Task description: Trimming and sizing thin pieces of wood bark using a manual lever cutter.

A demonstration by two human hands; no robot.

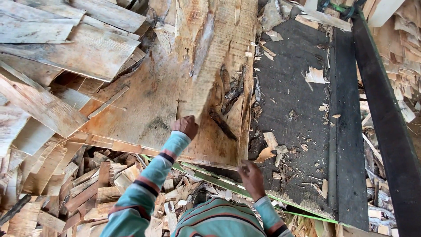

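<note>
At nine o'clock, loose veneer scraps lie heaped well apart from the bench. The left hand is closed around the near end of a long veneer strip, which runs off toward twelve o'clock, lifted above the big veneer sheet at centre. The right hand, at five o'clock, rests on the sheet's near edge; whether its grip is closed I cannot tell. The dark bench, at three o'clock, carries only crumbs. Sorting looks partway: one strip lifted, much still piled.
</note>
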